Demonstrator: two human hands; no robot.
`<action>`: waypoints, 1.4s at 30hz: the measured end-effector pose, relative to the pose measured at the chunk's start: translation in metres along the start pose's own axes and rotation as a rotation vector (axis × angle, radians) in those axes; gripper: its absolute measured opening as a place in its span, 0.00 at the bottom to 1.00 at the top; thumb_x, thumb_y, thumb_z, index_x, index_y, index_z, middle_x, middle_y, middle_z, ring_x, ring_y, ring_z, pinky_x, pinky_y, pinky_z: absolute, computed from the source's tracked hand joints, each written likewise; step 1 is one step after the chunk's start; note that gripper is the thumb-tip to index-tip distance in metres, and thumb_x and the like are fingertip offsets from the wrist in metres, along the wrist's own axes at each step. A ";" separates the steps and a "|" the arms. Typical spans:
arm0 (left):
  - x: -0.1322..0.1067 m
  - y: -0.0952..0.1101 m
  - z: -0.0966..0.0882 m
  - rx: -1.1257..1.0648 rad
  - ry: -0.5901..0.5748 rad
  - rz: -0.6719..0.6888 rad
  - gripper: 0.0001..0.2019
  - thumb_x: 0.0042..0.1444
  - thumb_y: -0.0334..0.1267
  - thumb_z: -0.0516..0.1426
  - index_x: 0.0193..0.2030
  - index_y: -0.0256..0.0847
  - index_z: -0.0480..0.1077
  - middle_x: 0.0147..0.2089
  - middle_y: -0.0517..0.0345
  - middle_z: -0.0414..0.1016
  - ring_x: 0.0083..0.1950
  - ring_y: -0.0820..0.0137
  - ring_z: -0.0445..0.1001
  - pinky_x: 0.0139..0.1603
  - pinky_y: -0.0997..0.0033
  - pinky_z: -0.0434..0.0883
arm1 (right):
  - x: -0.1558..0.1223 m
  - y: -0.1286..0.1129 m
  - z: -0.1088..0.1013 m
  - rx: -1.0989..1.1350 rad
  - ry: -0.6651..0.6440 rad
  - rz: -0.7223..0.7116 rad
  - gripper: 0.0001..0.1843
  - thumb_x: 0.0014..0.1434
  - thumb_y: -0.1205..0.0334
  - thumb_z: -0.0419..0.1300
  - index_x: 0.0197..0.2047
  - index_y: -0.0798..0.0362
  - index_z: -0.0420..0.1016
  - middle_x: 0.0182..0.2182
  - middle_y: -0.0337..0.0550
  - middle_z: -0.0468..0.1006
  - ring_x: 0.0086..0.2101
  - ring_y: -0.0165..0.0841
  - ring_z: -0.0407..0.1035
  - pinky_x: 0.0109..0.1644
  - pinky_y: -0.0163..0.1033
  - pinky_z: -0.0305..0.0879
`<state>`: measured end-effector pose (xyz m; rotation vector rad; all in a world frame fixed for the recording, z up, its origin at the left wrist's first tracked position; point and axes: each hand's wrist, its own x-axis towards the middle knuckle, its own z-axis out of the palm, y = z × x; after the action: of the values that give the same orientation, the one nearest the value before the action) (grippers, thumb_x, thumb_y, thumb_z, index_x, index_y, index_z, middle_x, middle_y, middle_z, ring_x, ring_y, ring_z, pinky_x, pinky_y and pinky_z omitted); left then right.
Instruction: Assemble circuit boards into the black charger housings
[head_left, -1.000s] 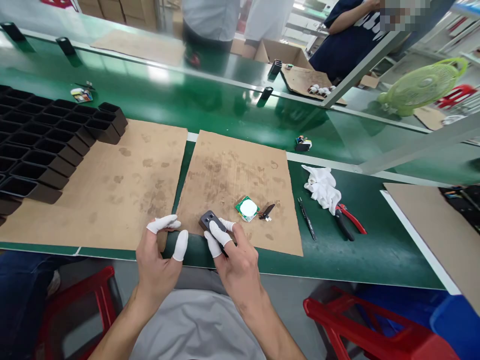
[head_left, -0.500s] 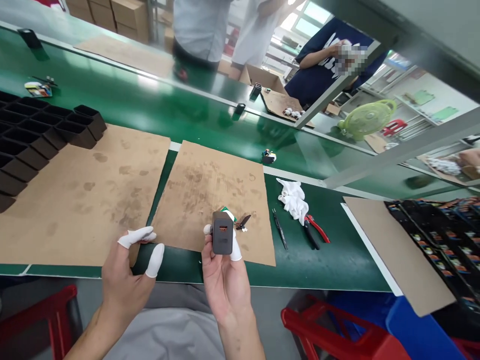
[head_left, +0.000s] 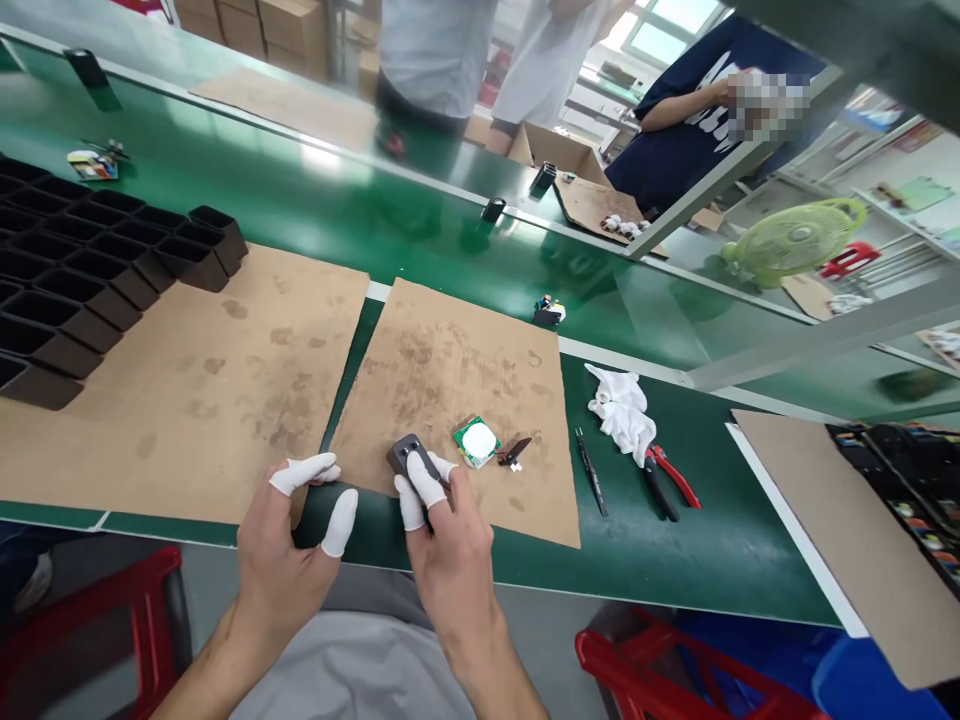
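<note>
My right hand (head_left: 442,530), with white finger cots on its fingertips, is closed round a small dark grey charger block (head_left: 405,456) and holds it tilted at the near edge of the middle cardboard sheet (head_left: 450,360). My left hand (head_left: 289,540), also in finger cots, hovers just left of it with thumb and fingers apart and nothing in it. A green circuit board with a white round pad (head_left: 476,441) and a small black part (head_left: 514,451) lie on the cardboard just right of the charger.
Black plastic trays (head_left: 82,280) fill the far left on a larger cardboard sheet (head_left: 187,390). Tweezers (head_left: 591,472), red-handled cutters (head_left: 664,475) and a white cloth (head_left: 619,410) lie to the right. Further right sit more cardboard and a parts tray (head_left: 915,490). People stand beyond the green belt (head_left: 337,210).
My right hand has lowered the charger from an upright, raised hold back down to the cardboard's near edge and tilted it. My left hand stayed open beside it.
</note>
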<state>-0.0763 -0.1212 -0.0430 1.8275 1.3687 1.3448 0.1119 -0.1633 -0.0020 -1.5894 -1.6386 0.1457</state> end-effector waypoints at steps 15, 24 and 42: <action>0.015 0.014 0.001 0.113 -0.088 0.154 0.09 0.76 0.38 0.62 0.59 0.44 0.74 0.43 0.56 0.79 0.43 0.61 0.79 0.46 0.62 0.77 | 0.013 0.008 -0.006 0.298 -0.041 0.262 0.16 0.79 0.59 0.65 0.65 0.47 0.83 0.54 0.50 0.87 0.54 0.42 0.84 0.63 0.47 0.82; 0.035 0.029 0.011 -0.080 -0.411 -0.042 0.21 0.72 0.41 0.66 0.70 0.50 0.74 0.62 0.48 0.86 0.61 0.52 0.87 0.60 0.52 0.86 | 0.016 0.013 -0.020 0.461 -0.182 0.378 0.18 0.79 0.53 0.66 0.67 0.43 0.85 0.49 0.47 0.85 0.48 0.39 0.82 0.59 0.44 0.83; 0.062 0.035 0.002 -0.325 -0.569 -0.157 0.14 0.78 0.41 0.58 0.64 0.51 0.81 0.60 0.50 0.89 0.58 0.57 0.89 0.58 0.58 0.89 | 0.017 0.020 -0.027 0.390 -0.240 0.236 0.18 0.81 0.58 0.63 0.69 0.44 0.83 0.59 0.50 0.88 0.58 0.43 0.85 0.62 0.48 0.87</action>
<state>-0.0587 -0.0781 0.0107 1.6619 0.9088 0.8146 0.1462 -0.1564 0.0118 -1.4940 -1.4780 0.7587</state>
